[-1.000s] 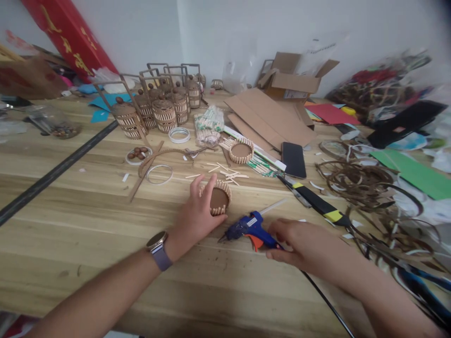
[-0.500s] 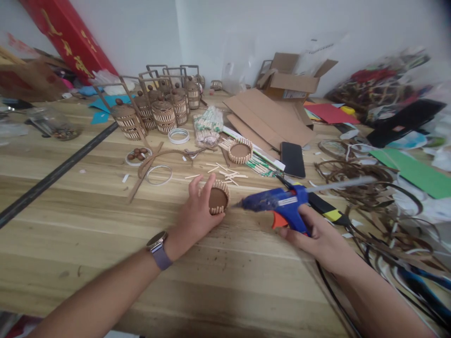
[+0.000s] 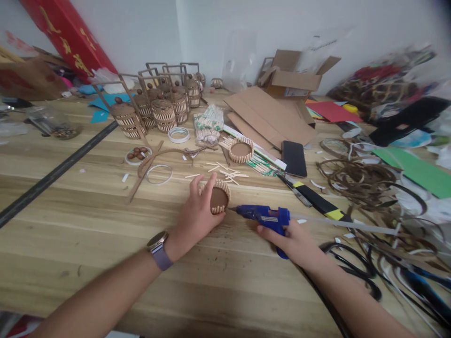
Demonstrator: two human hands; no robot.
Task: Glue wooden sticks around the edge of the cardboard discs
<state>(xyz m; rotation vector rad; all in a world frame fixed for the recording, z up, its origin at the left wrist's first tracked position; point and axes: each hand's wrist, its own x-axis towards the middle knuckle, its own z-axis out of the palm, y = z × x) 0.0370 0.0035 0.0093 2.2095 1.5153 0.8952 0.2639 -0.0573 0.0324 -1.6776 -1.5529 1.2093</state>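
My left hand [image 3: 200, 206] grips the near left side of a small round brown tray [image 3: 219, 199] ringed with short upright wooden sticks. The tray rests on the wooden table. A blue hot glue gun [image 3: 262, 215] is in my right hand [image 3: 294, 239], its nozzle at the tray's right outer edge; contact I cannot make out. A clear glue stick [image 3: 347, 224] juts from the gun's back. Just beyond the tray lie loose short sticks [image 3: 227, 172]. A second stick-ringed round tray [image 3: 241, 150] sits farther back.
Lidded stick-clad baskets with tall handles [image 3: 164, 112] stand at the back left. A black phone [image 3: 294, 158], a yellow-black utility knife [image 3: 322, 202] and coiled brown strips [image 3: 343, 171] lie on the right. Flat cardboard [image 3: 268, 117] is behind. White rings [image 3: 159, 174] lie left of centre.
My right hand has lowered the glue gun and levelled it, bringing its nozzle to the tray's lower right edge. My left hand and the tray have stayed put.
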